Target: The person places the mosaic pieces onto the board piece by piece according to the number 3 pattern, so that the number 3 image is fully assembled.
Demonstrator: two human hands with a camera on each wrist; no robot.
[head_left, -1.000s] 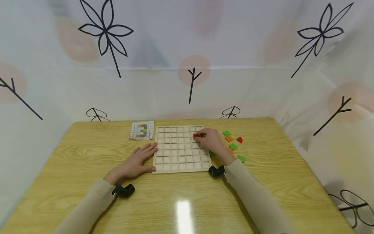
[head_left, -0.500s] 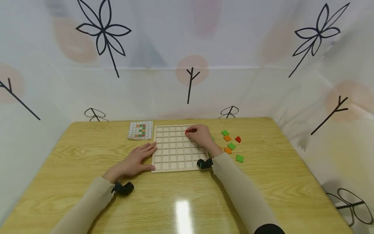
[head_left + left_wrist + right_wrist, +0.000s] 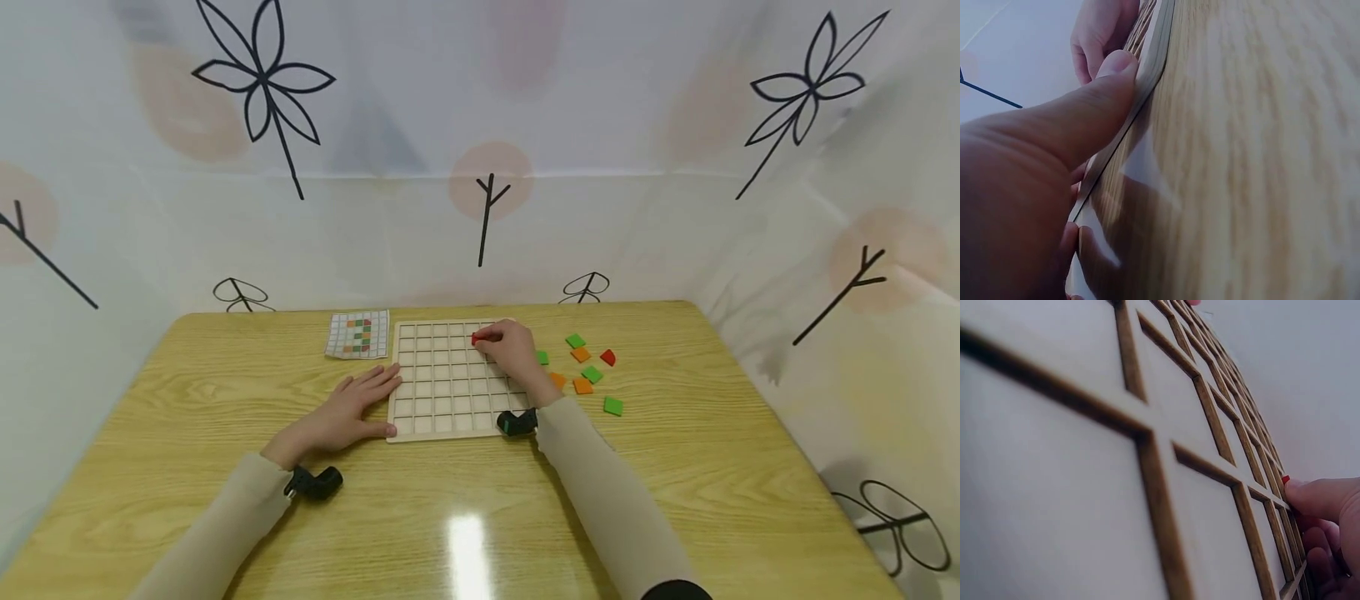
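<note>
A pale wooden grid board [image 3: 432, 397] with square cells lies flat on the table. At its far right part, my right hand [image 3: 512, 348] pinches a small red piece [image 3: 476, 339] over a cell in the second row from the far edge. In the right wrist view a sliver of the red piece [image 3: 1285, 479] shows at the fingertips, against the grid; its full shape is hidden. My left hand [image 3: 348, 414] lies spread with its fingertips and thumb on the board's left edge. The left wrist view shows that thumb [image 3: 1094, 109] against the board's side.
Right of the board lie loose green squares, one of them a green tile [image 3: 612, 406], some orange tiles [image 3: 582, 386] and a red quarter-round piece [image 3: 608, 357]. A printed grid card [image 3: 357, 335] with coloured cells lies left of the board. A patterned cloth hangs behind the table.
My right hand has moved left over the board with the red piece, then nearly stopped. More tiles at the right have come into sight. My left hand has stayed on the edge.
</note>
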